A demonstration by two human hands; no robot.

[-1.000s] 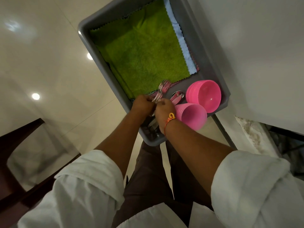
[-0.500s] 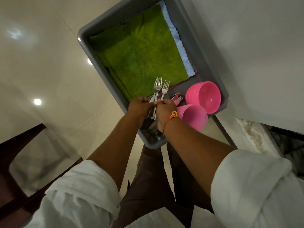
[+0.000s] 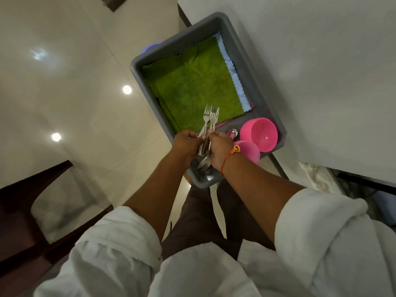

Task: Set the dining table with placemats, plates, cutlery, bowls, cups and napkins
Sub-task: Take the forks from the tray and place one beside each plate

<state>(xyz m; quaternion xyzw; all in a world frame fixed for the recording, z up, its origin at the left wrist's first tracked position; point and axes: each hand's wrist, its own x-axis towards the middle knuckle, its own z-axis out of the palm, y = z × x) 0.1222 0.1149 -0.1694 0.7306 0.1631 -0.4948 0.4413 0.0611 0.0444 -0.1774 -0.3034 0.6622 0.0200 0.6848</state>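
Over near end of grey plastic tub [image 3: 233,37]: left hand [image 3: 186,140] and right hand [image 3: 219,144] both pinch bunched steel forks [image 3: 209,121], tines up, likely squaring bundle for carrying; pink plastic bowl [image 3: 258,133] beside.

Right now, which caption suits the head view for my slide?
Left hand and right hand hold forks over a grey tub of tableware.

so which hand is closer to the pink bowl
Right. The right hand is a short gap from the pink bowl; the left hand lies beyond it, across the forks.
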